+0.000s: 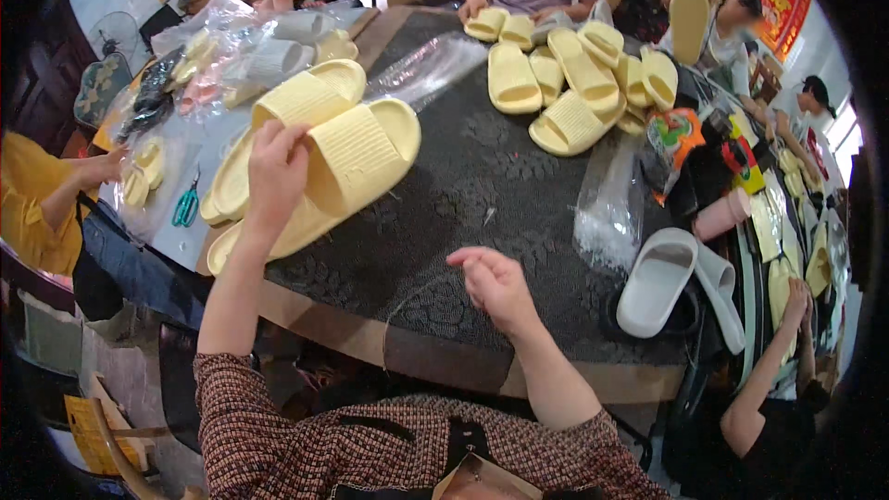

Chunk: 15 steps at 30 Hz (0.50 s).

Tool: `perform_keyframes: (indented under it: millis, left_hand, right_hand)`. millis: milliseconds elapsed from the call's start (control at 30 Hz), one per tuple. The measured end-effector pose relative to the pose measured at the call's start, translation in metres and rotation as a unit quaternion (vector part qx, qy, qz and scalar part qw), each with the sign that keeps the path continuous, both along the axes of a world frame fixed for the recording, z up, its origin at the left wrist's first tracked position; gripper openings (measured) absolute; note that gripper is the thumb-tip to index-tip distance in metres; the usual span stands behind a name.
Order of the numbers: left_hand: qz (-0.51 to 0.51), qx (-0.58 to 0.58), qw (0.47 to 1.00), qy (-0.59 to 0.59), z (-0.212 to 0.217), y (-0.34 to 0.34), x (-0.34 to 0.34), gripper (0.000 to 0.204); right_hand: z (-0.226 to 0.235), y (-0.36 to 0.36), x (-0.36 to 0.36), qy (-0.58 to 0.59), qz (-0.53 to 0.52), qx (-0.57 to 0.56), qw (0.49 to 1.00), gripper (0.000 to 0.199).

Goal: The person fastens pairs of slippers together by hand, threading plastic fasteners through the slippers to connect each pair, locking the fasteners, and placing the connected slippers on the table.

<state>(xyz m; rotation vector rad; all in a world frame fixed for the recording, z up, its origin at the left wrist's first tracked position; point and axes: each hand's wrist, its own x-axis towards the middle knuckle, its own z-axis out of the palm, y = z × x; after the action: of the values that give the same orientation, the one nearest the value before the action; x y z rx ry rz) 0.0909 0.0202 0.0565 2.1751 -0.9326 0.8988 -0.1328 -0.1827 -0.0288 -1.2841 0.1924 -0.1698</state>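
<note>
My left hand grips a pair of pale yellow slippers by their ribbed straps, over the table's left front part. The nearer slipper lies across the front, and the farther slipper shows behind it. My right hand is closed above the dark table mat, apart from the slippers. A thin pale strand runs from its fingertips down past the table's front edge. A pile of yellow slippers lies at the far middle of the mat.
Grey slippers lie at the right edge beside a clear bag of small white pieces and a pink cup. Teal-handled scissors and bagged slippers are on the left. Several people work around the table.
</note>
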Motion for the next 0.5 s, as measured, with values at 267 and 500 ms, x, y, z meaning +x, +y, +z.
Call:
perform_keyframes:
  millis: [267, 500]
  left_hand:
    - [-0.145, -0.110, 0.968, 0.171, -0.043, -0.044, -0.060, 0.018]
    - [-0.228, -0.100, 0.876, 0.413, -0.059, -0.066, -0.090, 0.029]
  right_hand:
    - [0.001, -0.019, 0.003, -0.040, -0.150, 0.084, 0.984, 0.022]
    - [-0.001, -0.026, 0.003, -0.071, -0.223, 0.104, 0.967, 0.024]
